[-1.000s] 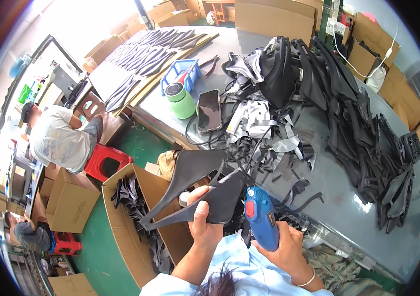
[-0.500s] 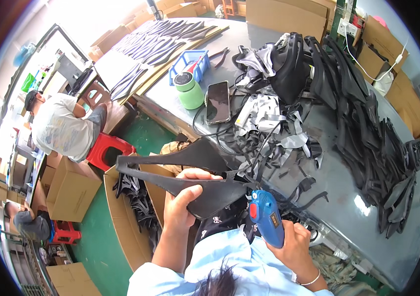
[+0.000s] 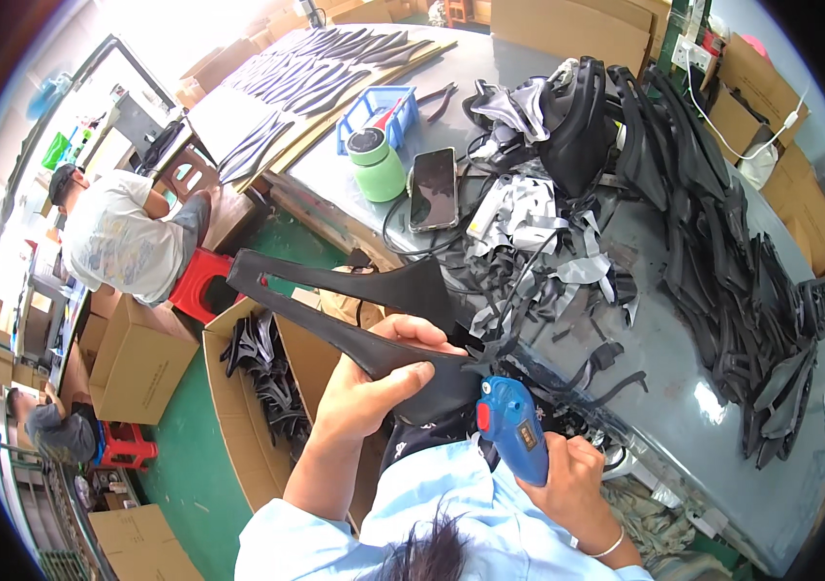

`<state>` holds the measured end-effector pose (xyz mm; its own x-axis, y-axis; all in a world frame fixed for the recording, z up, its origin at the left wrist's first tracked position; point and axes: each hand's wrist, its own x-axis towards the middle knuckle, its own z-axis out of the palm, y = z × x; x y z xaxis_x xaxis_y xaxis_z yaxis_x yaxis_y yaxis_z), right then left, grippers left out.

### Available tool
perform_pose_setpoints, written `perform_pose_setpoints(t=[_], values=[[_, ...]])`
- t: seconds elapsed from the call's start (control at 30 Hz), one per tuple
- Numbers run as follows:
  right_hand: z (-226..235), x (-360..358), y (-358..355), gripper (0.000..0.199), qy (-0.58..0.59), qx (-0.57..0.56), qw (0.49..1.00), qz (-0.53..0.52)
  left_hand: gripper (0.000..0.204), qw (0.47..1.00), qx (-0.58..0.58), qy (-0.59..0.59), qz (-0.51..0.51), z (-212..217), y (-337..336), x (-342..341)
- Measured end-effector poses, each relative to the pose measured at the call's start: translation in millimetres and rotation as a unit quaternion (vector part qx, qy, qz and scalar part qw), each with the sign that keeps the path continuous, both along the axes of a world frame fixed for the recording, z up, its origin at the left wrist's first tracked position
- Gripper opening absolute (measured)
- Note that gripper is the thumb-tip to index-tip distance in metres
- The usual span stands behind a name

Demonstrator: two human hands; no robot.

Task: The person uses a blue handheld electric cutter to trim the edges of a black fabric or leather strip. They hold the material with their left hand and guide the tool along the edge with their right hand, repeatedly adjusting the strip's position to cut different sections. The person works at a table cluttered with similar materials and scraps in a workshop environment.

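Observation:
My left hand (image 3: 369, 392) grips a black, smooth, V-shaped part (image 3: 330, 334) with a long open slot, thumb on top and fingers behind its wide end. The part is tilted in the air in front of me, its narrow end pointing left. In my right hand (image 3: 572, 489) is a blue pair of electric scissors (image 3: 514, 426) with a red button and a small display. Its head is at the right edge of the part, beside a thin strip there; the blades are hard to make out.
On the grey table (image 3: 684, 349) lie grey and black scraps (image 3: 548, 261), a phone (image 3: 434, 189), a green bottle (image 3: 377, 169), a blue basket (image 3: 379, 111) and heaped black parts (image 3: 713, 242). A cardboard box (image 3: 238, 426) stands below left. Two people sit at the left.
My left hand has moved slightly right and turned the part, so its right end dips lower. The electric scissors have shifted a little left and tilted with my right hand.

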<state>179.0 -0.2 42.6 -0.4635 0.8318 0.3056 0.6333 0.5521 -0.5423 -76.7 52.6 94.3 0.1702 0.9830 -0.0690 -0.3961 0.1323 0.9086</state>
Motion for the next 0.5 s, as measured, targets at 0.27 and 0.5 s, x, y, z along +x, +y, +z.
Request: perform_pose_setpoints(t=[0.27, 0.5], values=[[-3, -11, -4, 0.047, 0.024, -0.012, 1.0, 0.007, 0.026, 0.984, -0.042, 0.076, 0.154, -32, -26, -21], [-16, -3, -12, 0.049, 0.006, -0.065, 0.996, -0.061, 0.027, 0.814, -0.13, -0.102, 0.558, -147, -110, -144]])
